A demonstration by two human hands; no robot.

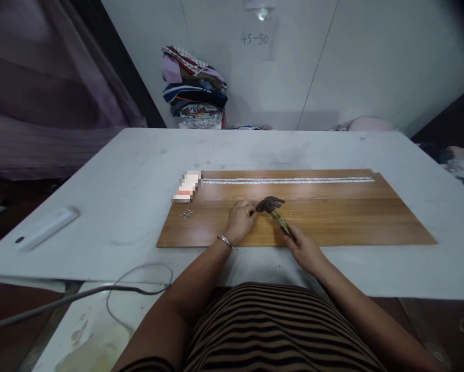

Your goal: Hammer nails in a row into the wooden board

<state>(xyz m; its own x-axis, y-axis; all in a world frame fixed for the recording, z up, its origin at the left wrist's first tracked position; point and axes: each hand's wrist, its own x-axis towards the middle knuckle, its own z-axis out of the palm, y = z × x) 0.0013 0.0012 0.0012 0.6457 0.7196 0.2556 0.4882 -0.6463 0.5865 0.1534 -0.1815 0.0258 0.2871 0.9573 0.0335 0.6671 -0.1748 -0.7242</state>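
Observation:
My right hand grips a claw hammer by its yellowish-green and black handle. The dark, rusty hammer head is close over a brown wooden board, right beside the fingertips of my left hand. Those fingers are pinched together low at the board; whatever they hold is too small to make out. A short row of dark dots runs along the wood to the right of the hammer head. Several loose nails lie in a small heap on the board's left part.
Two pale, marked strips lie along the board's far side. A blurred-out white packet rests at its left corner. On the white table lies a long white device. A grey cable hangs lower left; folded clothes are stacked behind.

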